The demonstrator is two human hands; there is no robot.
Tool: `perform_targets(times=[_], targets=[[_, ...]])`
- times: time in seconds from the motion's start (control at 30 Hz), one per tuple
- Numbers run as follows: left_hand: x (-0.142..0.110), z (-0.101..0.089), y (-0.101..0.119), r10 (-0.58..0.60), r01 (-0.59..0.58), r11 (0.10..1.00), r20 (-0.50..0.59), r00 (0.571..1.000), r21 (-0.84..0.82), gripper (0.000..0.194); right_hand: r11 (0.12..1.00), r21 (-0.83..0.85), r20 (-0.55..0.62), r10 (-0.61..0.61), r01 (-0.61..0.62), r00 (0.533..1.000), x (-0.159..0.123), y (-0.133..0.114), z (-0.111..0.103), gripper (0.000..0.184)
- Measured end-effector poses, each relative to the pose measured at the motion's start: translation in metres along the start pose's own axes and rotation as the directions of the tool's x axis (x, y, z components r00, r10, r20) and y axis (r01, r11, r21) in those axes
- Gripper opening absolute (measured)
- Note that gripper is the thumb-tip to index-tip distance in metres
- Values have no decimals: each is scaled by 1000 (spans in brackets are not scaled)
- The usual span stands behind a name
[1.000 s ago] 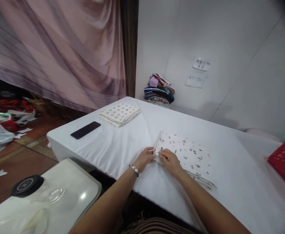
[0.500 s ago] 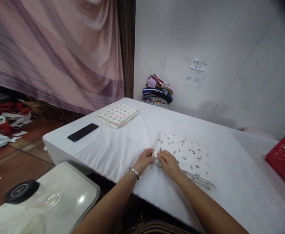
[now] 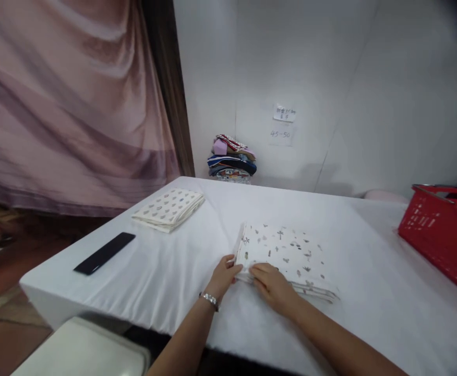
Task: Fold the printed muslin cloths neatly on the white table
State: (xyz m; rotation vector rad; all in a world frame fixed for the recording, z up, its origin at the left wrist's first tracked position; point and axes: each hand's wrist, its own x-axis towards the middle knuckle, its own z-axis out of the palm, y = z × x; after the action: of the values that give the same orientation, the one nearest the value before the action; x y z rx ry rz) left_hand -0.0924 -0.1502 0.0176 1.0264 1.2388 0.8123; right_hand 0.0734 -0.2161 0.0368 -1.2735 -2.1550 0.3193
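A folded white cloth with small dark prints (image 3: 287, 250) lies on the white table (image 3: 173, 261) in front of me. My left hand (image 3: 224, 277), with a watch on its wrist, pinches the cloth's near left corner. My right hand (image 3: 272, 284) lies beside it on the near edge of the cloth, fingers curled down onto the fabric. Both hands touch the same corner region.
A second folded cloth with heart prints (image 3: 169, 208) lies at the far left of the table, and a black phone (image 3: 104, 253) sits near the left edge. A red basket (image 3: 443, 230) stands at the right. A pile of coloured fabrics (image 3: 231, 159) rests against the wall. A pink curtain (image 3: 68, 104) hangs left.
The view has swung right and the red basket shows more fully. Both hands stay on the near left corner of the printed cloth, which has not visibly shifted.
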Motion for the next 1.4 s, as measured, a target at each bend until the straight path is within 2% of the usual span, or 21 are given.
perform_targets(times=[0.13,0.2,0.27,0.33,0.4,0.47,0.5,0.53,0.6,0.7,0.83,0.9,1.0,1.07,1.13,1.2,1.3,1.4], targets=[[6,-5,-1,3,-3,999,-2,1000,41,57,985,9,-85,174,-174,981,-41,35,-37,24],[8,-6,0,1,-1,999,4,1000,48,59,956,33,-157,294,-293,943,-67,56,-56,24],[10,-5,2,-12,11,998,6,1000,57,59,915,78,-237,403,-396,884,-91,75,-70,23],[10,-4,5,-34,33,997,3,999,65,58,856,160,-331,516,-492,790,-110,86,-79,20],[9,-2,9,-66,66,997,4,998,42,57,735,327,-347,678,-594,648,-120,90,-82,18],[8,0,14,-100,101,995,17,995,-25,54,520,544,-208,844,-658,495,-121,87,-82,25],[7,0,16,-114,116,991,26,993,-65,51,404,630,-114,893,-663,436,-119,85,-82,30],[7,1,18,-125,128,987,36,991,-100,48,308,691,-35,918,-654,395,-117,82,-82,37],[6,1,23,-141,148,978,59,988,-148,42,210,752,36,933,-625,357,-112,79,-84,49],[5,0,27,-154,171,970,109,982,-171,34,146,788,80,939,-598,334,-109,77,-89,55],[7,-2,30,-160,191,967,186,969,-166,27,-22,824,285,880,-566,380,-111,78,-98,24],[9,-2,31,-165,199,968,207,964,-154,32,-125,804,406,830,-581,383,-111,78,-102,24],[11,-1,31,-175,193,975,165,971,-106,46,-219,774,498,790,-594,358,-112,77,-105,35],[11,0,31,-166,170,985,93,982,-37,58,-231,796,491,786,-560,375,-114,74,-105,37],[11,1,31,-129,126,988,28,991,87,65,-197,847,430,799,-494,421,-118,69,-103,32],[11,1,31,-75,75,972,-7,997,221,68,-119,906,318,825,-407,467,-124,63,-97,27],[11,2,29,-23,30,948,-24,999,318,69,47,942,131,859,-332,495,-130,56,-82,44],[12,2,28,-21,30,952,-36,999,303,67,253,888,-24,859,-384,511,-131,57,-63,57]])
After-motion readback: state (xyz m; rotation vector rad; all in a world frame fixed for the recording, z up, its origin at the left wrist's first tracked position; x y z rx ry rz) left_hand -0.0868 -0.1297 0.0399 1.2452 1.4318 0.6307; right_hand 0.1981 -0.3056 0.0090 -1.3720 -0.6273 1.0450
